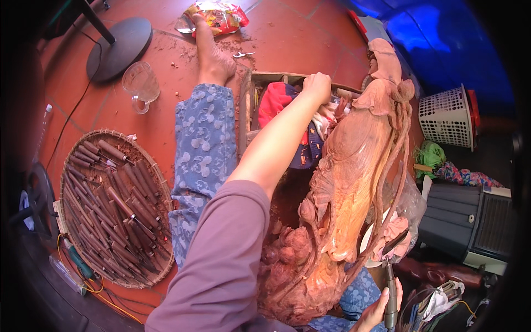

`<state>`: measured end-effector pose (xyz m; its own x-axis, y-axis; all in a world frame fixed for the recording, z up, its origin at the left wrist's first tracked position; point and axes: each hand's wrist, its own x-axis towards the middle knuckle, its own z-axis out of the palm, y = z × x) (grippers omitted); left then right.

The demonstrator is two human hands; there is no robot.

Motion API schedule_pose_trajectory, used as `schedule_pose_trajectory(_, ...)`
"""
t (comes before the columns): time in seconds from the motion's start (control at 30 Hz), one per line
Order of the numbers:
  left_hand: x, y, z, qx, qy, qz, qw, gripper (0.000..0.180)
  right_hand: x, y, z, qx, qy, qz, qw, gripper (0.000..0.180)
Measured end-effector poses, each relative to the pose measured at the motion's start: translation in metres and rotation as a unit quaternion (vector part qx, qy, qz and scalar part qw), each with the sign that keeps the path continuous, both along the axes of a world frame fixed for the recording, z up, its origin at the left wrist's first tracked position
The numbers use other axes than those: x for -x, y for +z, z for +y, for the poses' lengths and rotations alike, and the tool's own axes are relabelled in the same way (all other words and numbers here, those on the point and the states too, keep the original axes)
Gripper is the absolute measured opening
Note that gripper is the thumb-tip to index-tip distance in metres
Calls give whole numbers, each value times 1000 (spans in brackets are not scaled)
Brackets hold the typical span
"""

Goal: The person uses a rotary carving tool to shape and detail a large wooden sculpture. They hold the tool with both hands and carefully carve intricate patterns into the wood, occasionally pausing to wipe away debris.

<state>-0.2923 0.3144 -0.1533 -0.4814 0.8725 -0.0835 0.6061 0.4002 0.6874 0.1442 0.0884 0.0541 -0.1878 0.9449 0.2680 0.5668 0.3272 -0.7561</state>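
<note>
Carving (pixel 354 166) lies across my lap: figure and folds mostly shaped, base still rough. Left hand (pixel 316 87) reaches into the wooden box (pixel 246 105) of cloths, closed, can't tell on what. Right hand (pixel 381 307) gripping a mallet (pixel 390 288). Basket (pixel 66 182) on floor full of chisels (pixel 116 216).

One large carved wooden figure (pixel 354 182) fills the centre right of the frame. One round woven tray (pixel 74 260) at the lower left holds dozens of carving chisels (pixel 119 213), too many to count exactly. One glass mug (pixel 141 83) stands at the upper left, one white plastic basket (pixel 447 116) at the upper right, one snack bag (pixel 218 15) at top centre.
</note>
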Motion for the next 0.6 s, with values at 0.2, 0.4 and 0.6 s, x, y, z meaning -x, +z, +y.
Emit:
schedule_pose_trajectory(0.2, 28, 11, -58, 1, -61, 46, 997, 31, 11, -4, 4, 7, 5, 11, 1000, 36)
schedule_pose_trajectory(0.4, -2, 5, -151, -29, -189, -26, 981, 33, 19, -6, 1, 11, 4, 19, 1000, 37)
schedule_pose_trajectory(0.6, -21, 33, -199, -60, -108, -31, 992, 44, 19, -6, -2, 6, -7, 18, 1000, 38)
